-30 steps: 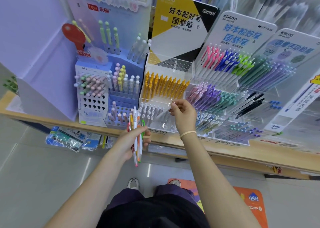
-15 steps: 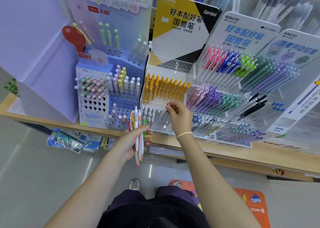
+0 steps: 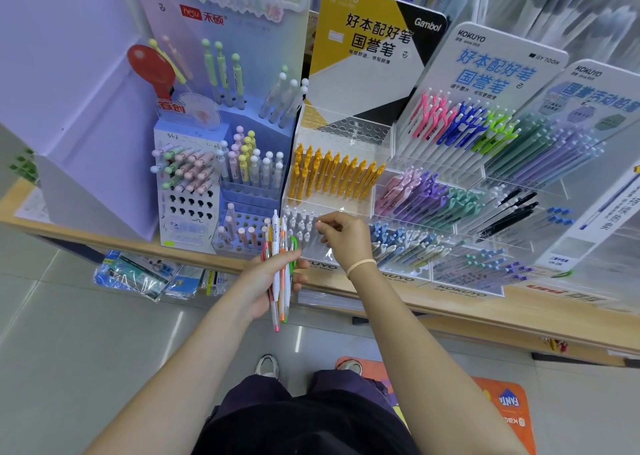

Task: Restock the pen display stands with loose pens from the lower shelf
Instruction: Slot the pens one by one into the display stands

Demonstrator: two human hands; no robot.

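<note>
Right hand [image 3: 346, 238] has dropped from the yellow-pen tier to the clear acrylic stand's bottom row of white pens [image 3: 299, 227], fingertips pinching one cap, seating it. Left hand [image 3: 266, 279] grips the bunch of mixed loose pens [image 3: 278, 267]; more to slot.

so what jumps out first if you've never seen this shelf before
Probably the block of yellow pens standing in the clear acrylic stand at the centre of the shelf, under the yellow and black sign. Just below it the two hands are at work: the left hand grips a bundle of loose pens, while the right hand reaches with pinched fingers into the row of white pens.
</note>
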